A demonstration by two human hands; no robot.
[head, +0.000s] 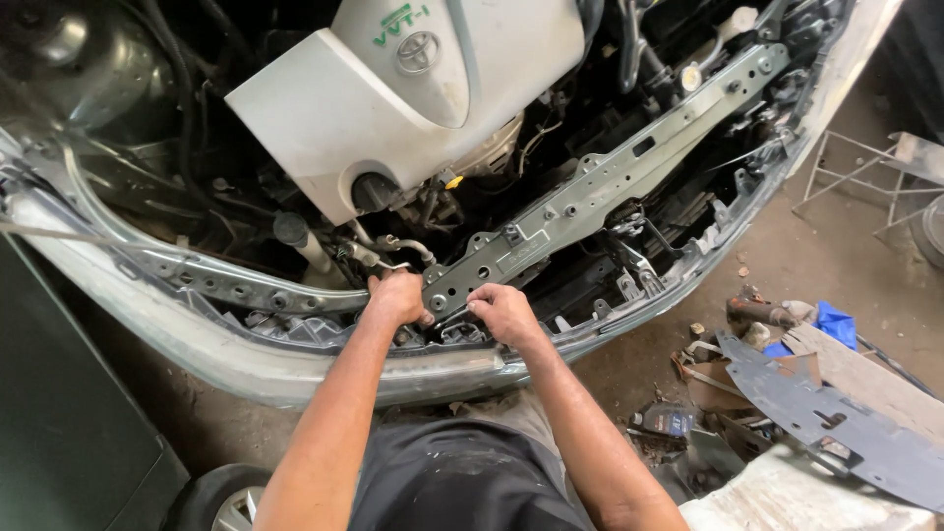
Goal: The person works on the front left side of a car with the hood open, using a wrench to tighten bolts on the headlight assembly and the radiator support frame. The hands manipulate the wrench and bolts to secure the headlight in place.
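Stamped grey steel crossbar [590,187] end under curled left hand [398,298] and right hand [501,313], grips unclear, beside glossy white engine cover [393,98].

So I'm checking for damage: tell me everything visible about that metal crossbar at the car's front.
The crossbar is a long, flat, grey stamped-metal strip with holes and bolts. It runs diagonally from upper right to lower left across the open engine bay, in front of the white engine cover. The left hand and right hand work at its lower end. No damage shows.

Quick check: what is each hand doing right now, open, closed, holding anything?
Left hand: closed, gripping at the metal crossbar end.
Right hand: fingers curled there; contents cannot be told.
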